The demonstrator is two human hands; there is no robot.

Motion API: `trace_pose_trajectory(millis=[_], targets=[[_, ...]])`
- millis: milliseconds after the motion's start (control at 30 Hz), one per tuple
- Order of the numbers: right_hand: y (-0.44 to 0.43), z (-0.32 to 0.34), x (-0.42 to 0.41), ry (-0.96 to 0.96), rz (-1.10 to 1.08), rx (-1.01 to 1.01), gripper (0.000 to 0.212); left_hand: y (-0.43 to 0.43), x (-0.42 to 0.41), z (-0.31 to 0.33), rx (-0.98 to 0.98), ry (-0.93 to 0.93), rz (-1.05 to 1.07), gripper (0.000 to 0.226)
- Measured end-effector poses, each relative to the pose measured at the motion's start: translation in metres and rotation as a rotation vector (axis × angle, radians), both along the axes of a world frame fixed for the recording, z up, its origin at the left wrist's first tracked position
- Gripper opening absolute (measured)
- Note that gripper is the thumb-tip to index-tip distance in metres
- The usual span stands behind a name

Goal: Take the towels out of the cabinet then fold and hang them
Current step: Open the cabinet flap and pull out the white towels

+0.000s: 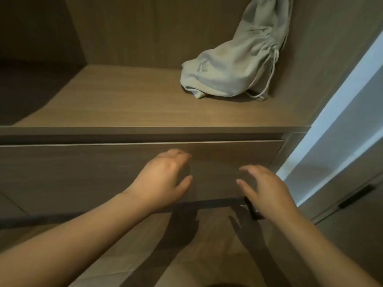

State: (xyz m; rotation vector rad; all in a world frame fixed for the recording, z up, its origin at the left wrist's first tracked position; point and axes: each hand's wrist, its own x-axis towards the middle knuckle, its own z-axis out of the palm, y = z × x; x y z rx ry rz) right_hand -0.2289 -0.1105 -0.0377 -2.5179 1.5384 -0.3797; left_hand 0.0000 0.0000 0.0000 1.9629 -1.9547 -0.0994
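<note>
The cabinet in front of me is dull brown wood grain, matt, with the same finish on its back wall, sides and shelf. It opens toward me. Its long axis runs left to right across my view, and the shelf edge and the drawer front just below it follow that same line. A thin pale strip runs along the top of the drawer front, with a dark gap between it and the shelf.

My left hand is held up before the middle of the drawer front. Its fingers are loosely curled toward the wood and hold nothing, with the thumb standing apart. They are blurred, so I cannot tell whether they touch the panel. My right hand is near the drawer's right end, its fingers spread and relaxed, also holding nothing. A small dark fitting shows just under it, and I cannot make out what it is.

At the back right of the shelf lies a pale grey drawstring bag. Its gathered neck leans up into the corner and its bottom points toward the front left. Its cord hangs down to the shelf.

I count one shelf, one drawer front, one bag and my two hands. To the right of the cabinet is a bright white strip.
</note>
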Motion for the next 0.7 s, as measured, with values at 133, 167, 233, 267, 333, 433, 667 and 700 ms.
trace_pose_trajectory(millis=[133, 167, 233, 267, 333, 433, 667, 700], targets=[[-0.017, 0.016, 0.0, -0.146, 0.045, -0.199, 0.052, -0.009, -0.002, 0.012, -0.146, 0.037, 0.025, 0.058], [-0.023, 0.018, 0.001, -0.145, 0.049, -0.225, 0.054, -0.01, -0.003, 0.011, -0.153, 0.029, 0.026, 0.058], [-0.033, 0.017, 0.005, -0.131, 0.033, -0.241, 0.057, -0.01, -0.005, 0.008, -0.165, 0.014, 0.035, 0.059], [-0.037, 0.016, 0.005, -0.118, 0.017, -0.234, 0.058, -0.009, -0.005, 0.008, -0.175, 0.003, 0.045, 0.06], [-0.041, 0.013, 0.006, -0.087, 0.009, -0.227, 0.059, -0.011, -0.004, 0.009, -0.173, -0.005, 0.058, 0.061], [-0.04, 0.008, 0.006, -0.085, 0.001, -0.242, 0.06, -0.013, -0.004, 0.008, -0.147, 0.024, 0.081, 0.064], [-0.017, 0.002, -0.001, -0.141, -0.044, -0.256, 0.057, -0.007, -0.007, 0.016, -0.17, -0.053, 0.059, 0.052], [-0.011, 0.001, -0.004, -0.146, -0.052, -0.259, 0.056, -0.006, -0.009, 0.017, -0.177, -0.065, 0.052, 0.049]])
